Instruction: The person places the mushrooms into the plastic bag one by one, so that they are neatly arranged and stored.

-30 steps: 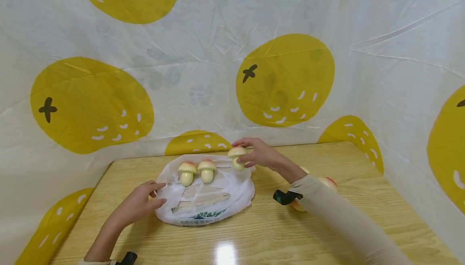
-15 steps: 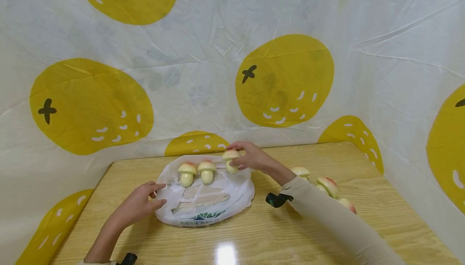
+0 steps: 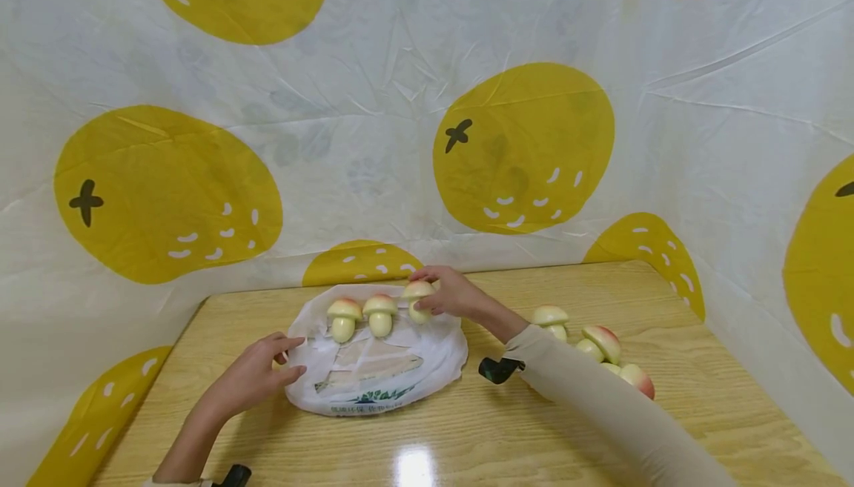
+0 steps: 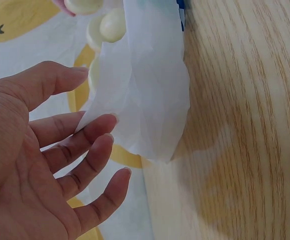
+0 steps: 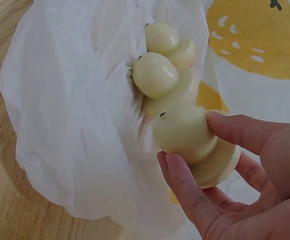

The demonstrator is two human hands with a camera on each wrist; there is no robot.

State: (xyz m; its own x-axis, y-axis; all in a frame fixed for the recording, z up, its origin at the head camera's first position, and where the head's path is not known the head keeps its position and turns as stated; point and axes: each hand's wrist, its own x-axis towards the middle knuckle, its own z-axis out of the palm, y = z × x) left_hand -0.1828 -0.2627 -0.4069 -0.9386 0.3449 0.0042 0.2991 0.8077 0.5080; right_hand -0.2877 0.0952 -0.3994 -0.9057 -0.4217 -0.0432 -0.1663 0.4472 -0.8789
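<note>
The right hand (image 5: 240,170) pinches a glossy model mushroom (image 5: 182,129), its thumb on 1 side of the stem and fingertips on the other. That held mushroom is above the far right part of a white plastic bag (image 3: 437,353), cap towards the back wall; whether its stem touches the bag I cannot tell. Just beside it, 2 more model mushrooms lie side by side on the bag, the middle mushroom (image 3: 380,315) near the held piece and the left mushroom (image 3: 344,319) next along. All 3 have pale yellow-green stems and caps blushing red on top, and the right wrist view shows a small dark mark at the end of each stem.

The left hand (image 3: 256,373) is at the bag's left edge, fingers spread and gently bent, thumb apart from them. In the left wrist view the bag's edge hides the index fingertip, while the middle fingertip shows in front of the film. The bag lies spread on a wood-grain table (image 3: 320,450), with green print and dark lettering along its near side.

To the right of the bag, near the right sleeve (image 3: 600,413), lie 3 more mushrooms (image 3: 603,342). Behind the table hangs a white sheet (image 3: 360,168) printed with large yellow fruit, and a bright reflection shows on the tabletop near the front
</note>
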